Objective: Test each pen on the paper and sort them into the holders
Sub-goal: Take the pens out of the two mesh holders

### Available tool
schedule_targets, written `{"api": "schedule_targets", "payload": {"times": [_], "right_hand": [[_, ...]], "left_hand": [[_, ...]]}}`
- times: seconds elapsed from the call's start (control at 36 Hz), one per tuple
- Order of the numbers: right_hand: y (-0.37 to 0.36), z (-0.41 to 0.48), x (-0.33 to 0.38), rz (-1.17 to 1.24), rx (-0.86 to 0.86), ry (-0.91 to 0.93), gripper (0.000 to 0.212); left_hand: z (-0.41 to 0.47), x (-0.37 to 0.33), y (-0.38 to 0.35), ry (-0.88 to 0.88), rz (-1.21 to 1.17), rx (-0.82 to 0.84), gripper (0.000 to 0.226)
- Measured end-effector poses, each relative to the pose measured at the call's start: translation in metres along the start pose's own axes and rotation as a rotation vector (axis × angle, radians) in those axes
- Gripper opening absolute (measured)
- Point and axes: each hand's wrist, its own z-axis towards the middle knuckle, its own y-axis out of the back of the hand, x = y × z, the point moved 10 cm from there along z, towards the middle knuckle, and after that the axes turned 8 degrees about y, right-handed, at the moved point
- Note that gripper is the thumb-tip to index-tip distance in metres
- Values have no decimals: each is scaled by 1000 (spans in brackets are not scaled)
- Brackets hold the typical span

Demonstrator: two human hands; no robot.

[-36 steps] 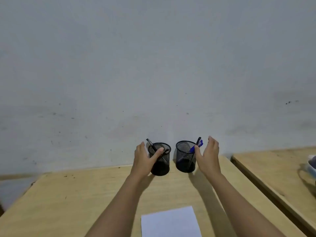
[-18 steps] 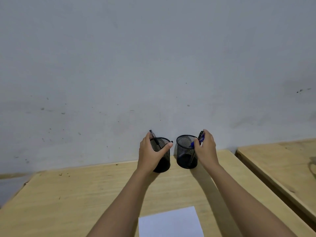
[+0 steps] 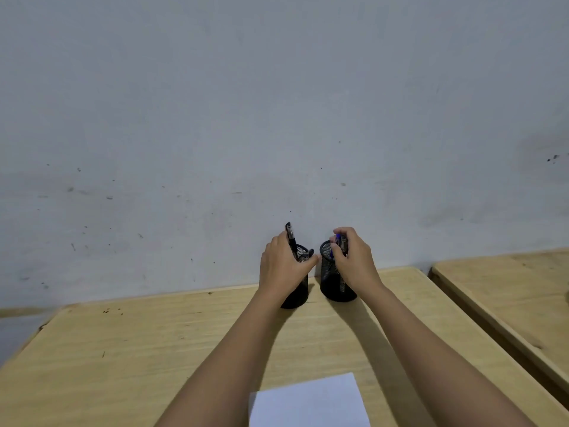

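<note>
Two black mesh holders stand side by side at the far edge of the wooden table (image 3: 154,349), against the wall. My left hand (image 3: 281,268) wraps around the left holder (image 3: 298,298), with its thumb across the rim. A black pen (image 3: 290,235) sticks up out of that holder behind my fingers. My right hand (image 3: 354,260) is over the right holder (image 3: 334,288) and pinches the pens with blue tops (image 3: 340,241) that stand in it. A white sheet of paper (image 3: 308,402) lies near the table's front edge, between my forearms.
A grey wall rises right behind the holders. A second wooden table (image 3: 505,291) stands to the right, separated by a narrow gap.
My left hand has closed around the left holder. My right hand has gone from open beside the right holder to pinching the blue pens at its rim. The view has tilted up slightly.
</note>
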Motion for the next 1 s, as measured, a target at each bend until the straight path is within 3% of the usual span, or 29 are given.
{"api": "schedule_targets", "payload": {"times": [0.19, 0.44, 0.67, 0.81, 1.0], "right_hand": [[-14, -1, 6, -43, 133, 61, 22], [-10, -2, 6, -70, 58, 58, 18], [-13, -3, 6, -123, 58, 65, 16], [-14, -4, 5, -21, 72, 51, 5], [3, 0, 18, 147, 16, 66, 7]], "left_hand": [[10, -5, -10, 8, -1, 25, 42], [17, -9, -14, 11, -35, 74, 33], [15, -17, -20, -111, -8, 200, 21], [17, -11, -17, -64, -115, 238, 21], [13, -20, -5, -63, -177, 253, 18]]}}
